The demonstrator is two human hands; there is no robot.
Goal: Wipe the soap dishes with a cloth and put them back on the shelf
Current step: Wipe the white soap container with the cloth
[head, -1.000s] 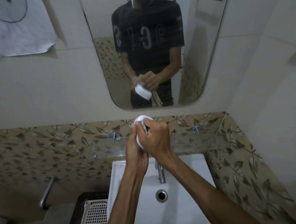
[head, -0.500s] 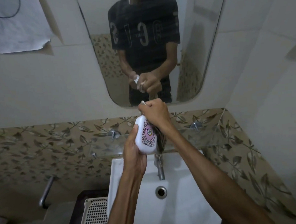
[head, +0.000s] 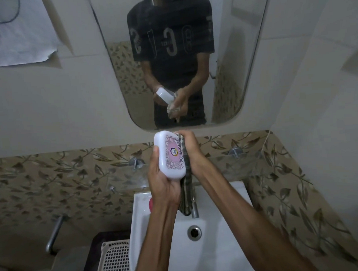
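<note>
My left hand point(head: 163, 182) grips a white soap dish point(head: 171, 154) with a pink patterned lid, held upright above the sink with the lid facing me. My right hand point(head: 190, 151) holds a dark striped cloth point(head: 187, 195) against the dish's right side; the cloth's tail hangs down toward the tap. The glass shelf point(head: 249, 162) runs along the wall behind my hands, below the mirror.
A white sink point(head: 212, 248) with a metal tap point(head: 194, 209) and drain lies below my hands. A red object point(head: 151, 205) sits on the sink's left rim. A white perforated basket point(head: 114, 263) stands at lower left, with a metal handle point(head: 54, 233) on the wall.
The dish has turned from its white underside to the patterned lid facing me. My right hand with the cloth has slid from the dish's top to its right side.
</note>
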